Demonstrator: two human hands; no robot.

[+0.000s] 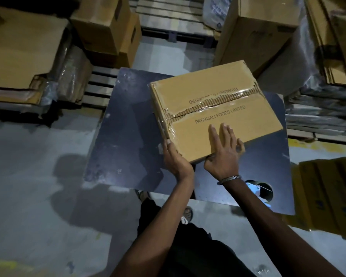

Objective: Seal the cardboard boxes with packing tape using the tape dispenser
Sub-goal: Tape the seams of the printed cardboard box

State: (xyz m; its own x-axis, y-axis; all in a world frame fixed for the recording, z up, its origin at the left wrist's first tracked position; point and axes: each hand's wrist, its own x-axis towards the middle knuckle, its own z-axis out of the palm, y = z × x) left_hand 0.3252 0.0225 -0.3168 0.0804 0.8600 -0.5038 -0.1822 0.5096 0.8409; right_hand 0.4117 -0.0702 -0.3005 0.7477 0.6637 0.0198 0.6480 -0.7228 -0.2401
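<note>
A brown cardboard box (226, 96) printed "PATANJALI FOODS LIMITED" lies on the dark table (124, 136), turned at an angle. Clear packing tape (212, 105) runs along its centre seam, wrinkled, with torn corrugated edges under it. My left hand (173, 156) grips the box's near left corner from the side. My right hand (224, 150) lies flat on the lid near the front edge, its thumb under the rim. The tape dispenser (261, 191), blue and black, rests on the table by my right wrist, with neither hand on it.
Stacks of cardboard boxes (106, 27) and flattened cartons (18, 62) stand at the back left. More boxes (254, 35) and wrapped bundles (318, 108) fill the right. Another carton (328, 196) sits just right of the table. A wooden pallet (168, 19) lies behind.
</note>
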